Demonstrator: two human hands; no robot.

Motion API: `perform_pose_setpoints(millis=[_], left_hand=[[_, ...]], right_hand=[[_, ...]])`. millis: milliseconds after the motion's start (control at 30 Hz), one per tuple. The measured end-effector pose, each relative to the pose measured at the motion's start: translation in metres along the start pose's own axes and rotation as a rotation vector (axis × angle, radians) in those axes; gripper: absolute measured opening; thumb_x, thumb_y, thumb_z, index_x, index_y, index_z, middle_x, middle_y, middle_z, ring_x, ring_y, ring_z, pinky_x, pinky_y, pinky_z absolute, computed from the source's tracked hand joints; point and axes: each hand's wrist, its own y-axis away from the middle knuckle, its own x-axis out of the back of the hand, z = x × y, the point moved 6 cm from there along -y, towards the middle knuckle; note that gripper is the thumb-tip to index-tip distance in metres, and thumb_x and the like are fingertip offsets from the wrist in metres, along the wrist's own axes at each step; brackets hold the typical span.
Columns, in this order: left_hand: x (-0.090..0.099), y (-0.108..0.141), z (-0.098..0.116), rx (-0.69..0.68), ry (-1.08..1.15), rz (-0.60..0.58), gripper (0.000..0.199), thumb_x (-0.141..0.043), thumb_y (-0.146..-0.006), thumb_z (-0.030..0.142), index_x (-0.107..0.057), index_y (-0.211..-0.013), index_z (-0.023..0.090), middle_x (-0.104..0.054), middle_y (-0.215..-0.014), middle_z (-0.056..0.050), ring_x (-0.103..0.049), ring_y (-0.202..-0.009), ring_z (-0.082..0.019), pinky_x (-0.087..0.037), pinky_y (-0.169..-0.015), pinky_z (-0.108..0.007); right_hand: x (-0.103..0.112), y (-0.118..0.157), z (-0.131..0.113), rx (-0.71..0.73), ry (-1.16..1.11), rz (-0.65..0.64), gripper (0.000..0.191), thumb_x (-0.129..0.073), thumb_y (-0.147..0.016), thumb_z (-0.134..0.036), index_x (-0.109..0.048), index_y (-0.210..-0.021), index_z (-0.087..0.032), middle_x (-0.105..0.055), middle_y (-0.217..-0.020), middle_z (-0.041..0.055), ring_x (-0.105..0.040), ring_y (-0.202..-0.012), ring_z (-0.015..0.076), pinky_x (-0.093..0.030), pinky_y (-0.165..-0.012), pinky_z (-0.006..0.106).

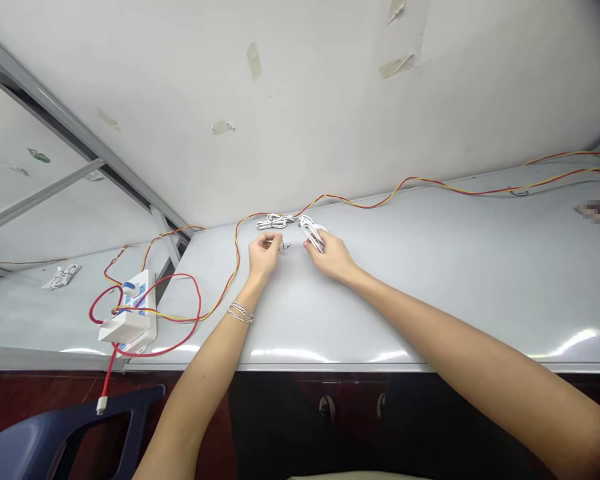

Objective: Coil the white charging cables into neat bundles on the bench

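My right hand (pixel 333 257) is closed around a looped white cable (pixel 312 232), held just above the grey tabletop. Its loops stick out past the thumb and fingers toward the wall. To the left, my left hand (pixel 265 252) pinches a thin dark twist tie (pixel 286 247), whose bent end pokes out to the right of the fingertips. Behind the two hands lies a second white cable bundle (pixel 273 222), coiled and bound at its middle with a dark tie.
A white power strip (pixel 143 307) with plugs and a looping red cable (pixel 199 300) stands at the left. Red and yellow wires (pixel 360 205) run along the wall. Another white cable bundle (pixel 63 276) lies far left. A blue chair (pixel 45 433) stands below the table edge.
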Motion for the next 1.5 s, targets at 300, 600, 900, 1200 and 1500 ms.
perform_pose_setpoints(millis=[300,600,900,1200,1500], left_hand=[[-0.003,0.001,0.001,-0.031,-0.014,-0.043,0.024,-0.073,-0.073,0.038,-0.067,-0.074,0.014,-0.057,-0.058,0.000,-0.045,-0.051,-0.009,-0.034,-0.049,-0.022],[-0.003,-0.005,-0.012,-0.043,-0.124,-0.061,0.021,-0.074,-0.072,0.034,-0.074,-0.078,0.014,-0.064,-0.062,-0.003,-0.054,-0.055,-0.013,-0.039,-0.054,-0.024],[-0.005,-0.003,-0.008,-0.056,-0.100,-0.091,0.022,-0.074,-0.071,0.035,-0.075,-0.080,0.014,-0.068,-0.069,-0.006,-0.056,-0.060,-0.014,-0.041,-0.054,-0.024],[-0.009,-0.003,-0.008,-0.106,-0.076,-0.150,0.020,-0.074,-0.072,0.031,-0.076,-0.085,0.016,-0.070,-0.075,-0.005,-0.057,-0.060,-0.013,-0.042,-0.055,-0.023],[-0.009,-0.004,-0.012,-0.075,-0.112,-0.162,0.021,-0.069,-0.071,0.018,-0.077,-0.090,0.015,-0.073,-0.084,-0.008,-0.061,-0.065,-0.013,-0.046,-0.060,-0.024]], right_hand=[[0.000,0.000,-0.001,0.005,0.077,0.005,0.016,-0.056,-0.085,-0.034,-0.060,-0.089,-0.019,-0.067,-0.082,0.0049,-0.056,-0.071,0.0197,-0.038,-0.064,0.029],[0.000,0.000,0.001,-0.005,0.081,0.010,0.016,-0.056,-0.086,-0.034,-0.062,-0.091,-0.020,-0.068,-0.084,0.0055,-0.057,-0.072,0.0199,-0.040,-0.065,0.030],[0.000,0.001,0.001,-0.006,0.086,0.005,0.015,-0.057,-0.086,-0.032,-0.062,-0.091,-0.019,-0.068,-0.084,0.0055,-0.058,-0.072,0.0202,-0.040,-0.065,0.029],[-0.004,0.000,0.004,-0.003,0.092,-0.004,0.015,-0.057,-0.087,-0.033,-0.062,-0.092,-0.019,-0.069,-0.087,0.0067,-0.061,-0.076,0.0219,-0.042,-0.067,0.030],[-0.003,0.001,0.003,-0.009,0.092,-0.007,0.014,-0.057,-0.086,-0.033,-0.062,-0.089,-0.020,-0.069,-0.084,0.0060,-0.060,-0.073,0.0211,-0.040,-0.064,0.029]])
